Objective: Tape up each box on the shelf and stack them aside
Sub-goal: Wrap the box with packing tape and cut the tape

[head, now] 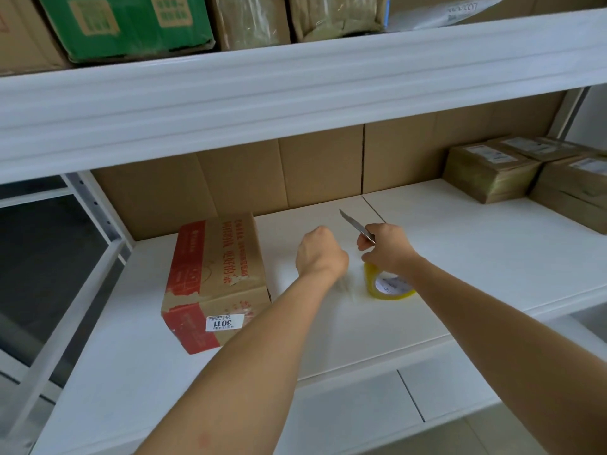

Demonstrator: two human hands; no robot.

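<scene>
A red and brown cardboard box (213, 277) with a "3011" label lies on the white shelf (460, 244), left of my hands. My left hand (320, 251) is curled in a fist just right of the box, and a faint strip of clear tape (346, 287) trails below it. My right hand (389, 247) grips a utility knife (356, 224) whose blade points up and to the left. A yellowish tape roll (387, 287) sits directly under my right hand, touching its lower fingers.
Several taped brown boxes (489, 172) are stacked at the shelf's right end. Cardboard sheets (322, 172) line the back of the shelf. The upper shelf beam (295, 93) hangs overhead, carrying a green box (124, 24) and other cartons.
</scene>
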